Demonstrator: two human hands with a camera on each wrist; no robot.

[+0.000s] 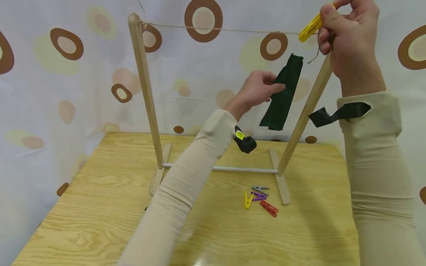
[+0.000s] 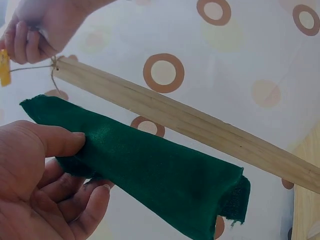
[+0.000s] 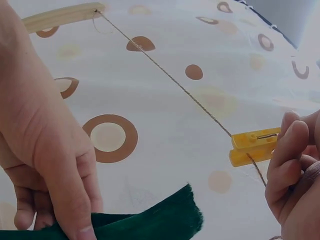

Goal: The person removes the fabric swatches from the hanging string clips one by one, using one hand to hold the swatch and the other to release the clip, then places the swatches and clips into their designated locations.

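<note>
A dark green strip of cloth (image 1: 282,94) hangs in the air below the string (image 1: 226,29) of a small wooden drying rack (image 1: 144,85). My left hand (image 1: 259,88) pinches the cloth (image 2: 150,170) at its side, thumb on top, fingers beneath. Up at the rack's right post (image 1: 307,107), my right hand (image 1: 346,35) pinches a yellow clothespin (image 1: 310,27) that sits on the string (image 3: 170,77). The yellow clothespin (image 3: 252,146) grips the line just above the cloth's (image 3: 160,220) top end.
Several loose clothespins lie on the wooden table (image 1: 100,207) near the rack's right foot: yellow (image 1: 247,200), grey (image 1: 260,189), purple (image 1: 259,196), red (image 1: 269,208). A spotted curtain (image 1: 66,74) hangs behind. Black straps show at both wrists.
</note>
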